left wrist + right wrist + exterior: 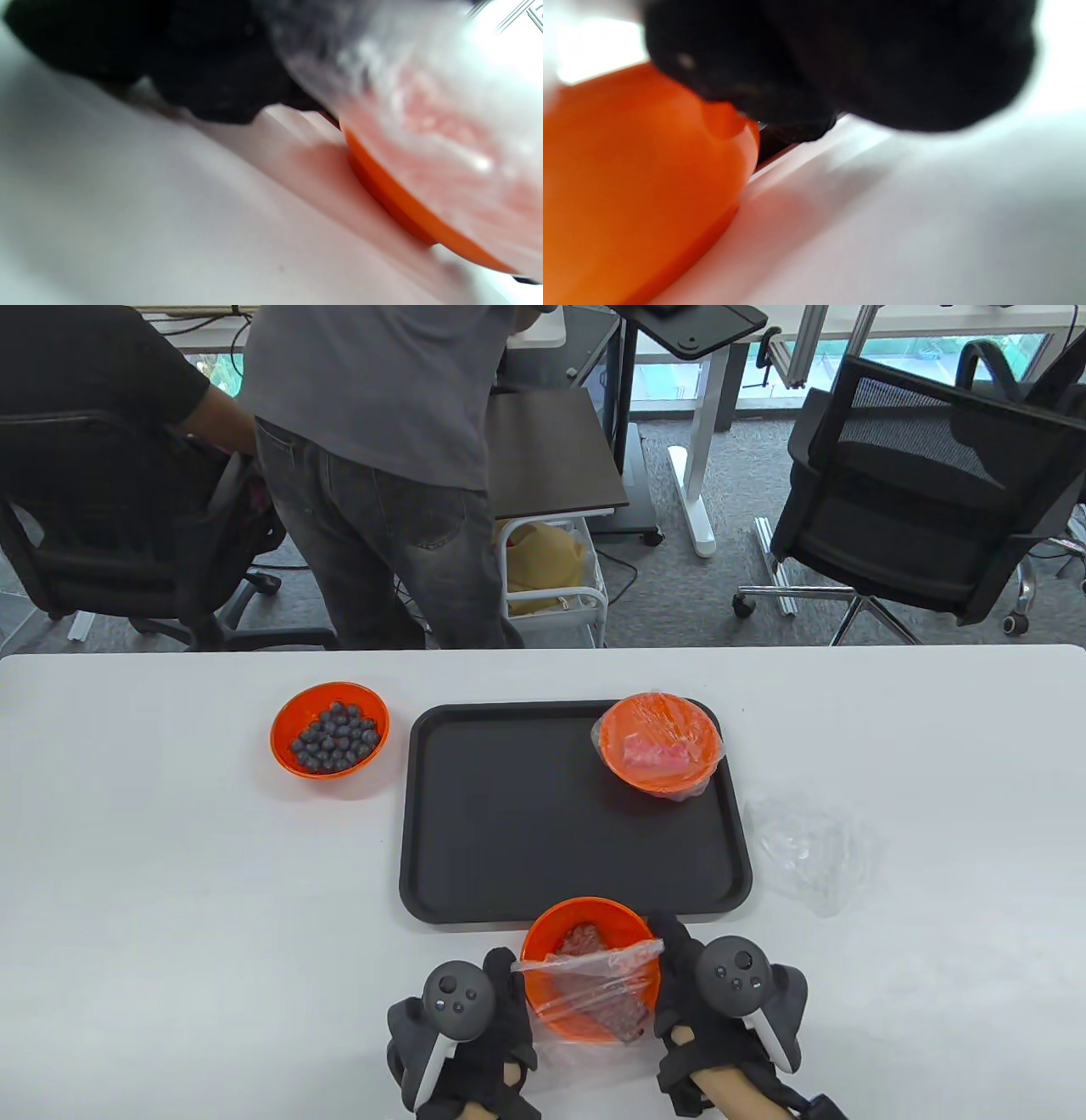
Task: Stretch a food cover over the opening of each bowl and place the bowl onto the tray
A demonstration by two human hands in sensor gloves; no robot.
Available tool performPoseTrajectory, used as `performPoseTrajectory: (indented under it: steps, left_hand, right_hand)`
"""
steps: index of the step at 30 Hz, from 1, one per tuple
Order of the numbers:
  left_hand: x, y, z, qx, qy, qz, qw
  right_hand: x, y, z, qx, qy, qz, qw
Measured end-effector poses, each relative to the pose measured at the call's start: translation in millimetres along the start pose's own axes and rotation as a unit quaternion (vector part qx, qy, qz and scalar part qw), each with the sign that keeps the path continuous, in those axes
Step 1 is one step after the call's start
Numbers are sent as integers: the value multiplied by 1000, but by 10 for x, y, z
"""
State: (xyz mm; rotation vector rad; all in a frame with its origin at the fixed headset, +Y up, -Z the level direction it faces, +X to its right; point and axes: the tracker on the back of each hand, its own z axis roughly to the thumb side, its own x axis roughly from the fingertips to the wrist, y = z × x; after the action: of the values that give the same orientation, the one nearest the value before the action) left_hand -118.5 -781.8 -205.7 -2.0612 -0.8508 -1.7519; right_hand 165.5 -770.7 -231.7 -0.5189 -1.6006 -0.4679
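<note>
An orange bowl (585, 925) of reddish food stands on the table just below the black tray (509, 831). A clear food cover (594, 984) lies over the near half of its opening. My left hand (501, 984) holds the cover at the bowl's left rim and my right hand (674, 959) holds it at the right rim. The left wrist view shows the bowl (407, 212) with film (424, 106) over it, blurred. In the right wrist view my dark glove sits against the bowl's orange wall (628, 182). A covered orange bowl (660, 745) sits in the tray's far right corner.
An uncovered orange bowl of blueberries (330, 729) stands left of the tray. A loose clear cover (810, 848) lies on the table right of the tray. Beyond the far table edge are two people, office chairs and a cart.
</note>
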Motion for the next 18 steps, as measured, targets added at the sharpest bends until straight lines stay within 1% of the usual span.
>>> performPoseTrajectory:
  steps: [7, 9, 13, 18]
  left_hand:
    - [-129, -50, -62, 43, -1, -31, 999]
    - [-176, -65, -87, 61, -5, -50, 997]
    - [-248, -85, -114, 86, -9, -85, 993]
    - [-298, -101, -109, 92, -11, -95, 991]
  right_hand:
    - [-142, 0, -123, -55, -26, 63, 996]
    - [-174, -4, -148, -69, -27, 82, 994]
    - [-232, -4, -175, -87, -30, 93, 991]
    - [-297, -14, -187, -101, -34, 106, 989]
